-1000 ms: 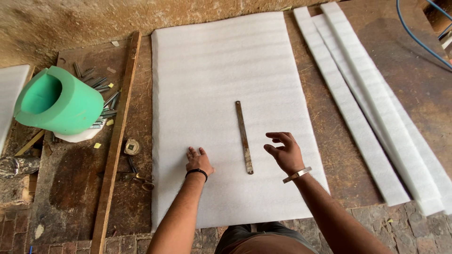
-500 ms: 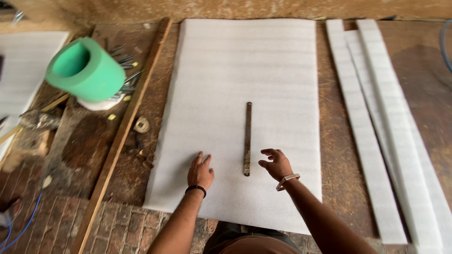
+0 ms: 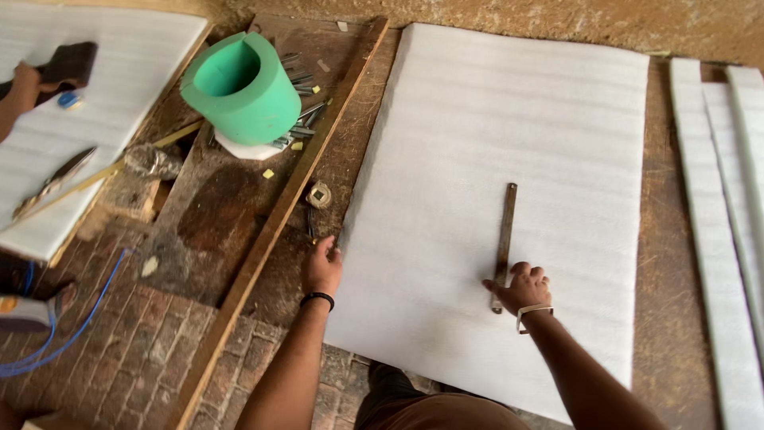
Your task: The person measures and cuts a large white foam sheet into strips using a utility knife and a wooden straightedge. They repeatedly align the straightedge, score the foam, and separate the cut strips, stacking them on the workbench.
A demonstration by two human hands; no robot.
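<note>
A large white foam sheet (image 3: 509, 135) lies flat on a worn wooden surface. On it rests a long, thin metal ruler (image 3: 506, 231), pointing away from me. My right hand (image 3: 521, 288) is curled over the ruler's near end. My left hand (image 3: 321, 269), with a dark band at the wrist, sits at the sheet's left edge, fingers closed on that edge.
A green foam cylinder (image 3: 239, 87) stands at the upper left among metal bits. A long wooden batten (image 3: 278, 223) runs diagonally beside the sheet, with a small tape roll (image 3: 319, 194) next to it. White foam strips (image 3: 716, 239) lie at the right. Another person's hand (image 3: 20, 87) works on a second sheet (image 3: 119, 72).
My left hand has moved off the sheet's surface to its left edge. My right hand has come down onto the ruler's near end. The view has shifted left.
</note>
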